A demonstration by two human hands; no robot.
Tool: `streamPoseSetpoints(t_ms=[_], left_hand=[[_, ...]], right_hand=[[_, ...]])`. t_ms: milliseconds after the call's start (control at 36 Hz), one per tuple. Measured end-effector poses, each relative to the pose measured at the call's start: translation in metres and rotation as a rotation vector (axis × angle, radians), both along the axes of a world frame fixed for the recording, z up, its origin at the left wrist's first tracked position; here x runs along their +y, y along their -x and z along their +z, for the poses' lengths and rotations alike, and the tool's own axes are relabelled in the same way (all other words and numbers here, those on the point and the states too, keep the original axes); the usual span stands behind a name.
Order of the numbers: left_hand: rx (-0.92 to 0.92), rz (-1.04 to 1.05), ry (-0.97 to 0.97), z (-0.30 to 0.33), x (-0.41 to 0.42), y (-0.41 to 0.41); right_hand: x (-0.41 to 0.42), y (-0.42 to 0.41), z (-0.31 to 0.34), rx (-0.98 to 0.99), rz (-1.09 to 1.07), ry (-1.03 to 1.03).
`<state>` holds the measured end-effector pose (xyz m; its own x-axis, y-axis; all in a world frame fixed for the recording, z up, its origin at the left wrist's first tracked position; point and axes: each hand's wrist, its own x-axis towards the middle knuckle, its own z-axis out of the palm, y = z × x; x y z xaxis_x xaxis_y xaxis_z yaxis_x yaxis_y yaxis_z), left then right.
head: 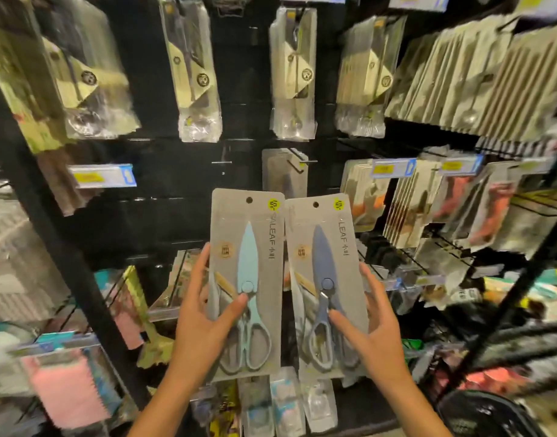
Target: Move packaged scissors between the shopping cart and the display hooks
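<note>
Holding two scissor packs side by side before the black hook wall, edges touching, both upright. Left hand (199, 323) grips the light-blue pack (246, 279), thumb across its front, fingers (199, 263) curled behind its left edge. Right hand (373, 332) pinches the grey-blue pack (326, 285) the same way. Bare hook (222, 162) juts just above; a grey pack (283, 175) hangs beside it

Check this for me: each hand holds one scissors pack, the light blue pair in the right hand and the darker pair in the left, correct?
Swapped. The head view shows the left hand holding the light blue pack, the right hand the darker pack.
</note>
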<state>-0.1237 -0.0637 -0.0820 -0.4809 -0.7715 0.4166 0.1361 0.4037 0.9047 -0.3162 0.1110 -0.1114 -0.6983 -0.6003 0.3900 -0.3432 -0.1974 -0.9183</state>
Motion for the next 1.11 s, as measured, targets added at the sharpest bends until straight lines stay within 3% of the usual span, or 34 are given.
streamPoseSetpoints(t_ms=[500, 1111], left_hand=[[0.073, -0.007, 0.039, 0.019, -0.063, 0.037], [0.059, 0.108, 0.072, 0.02, -0.061, 0.079]], right_hand=[[-0.072, 0.047, 0.015, 0.069, 0.013, 0.005], [-0.099, 0.11, 0.018, -0.072, 0.163, 0.047]])
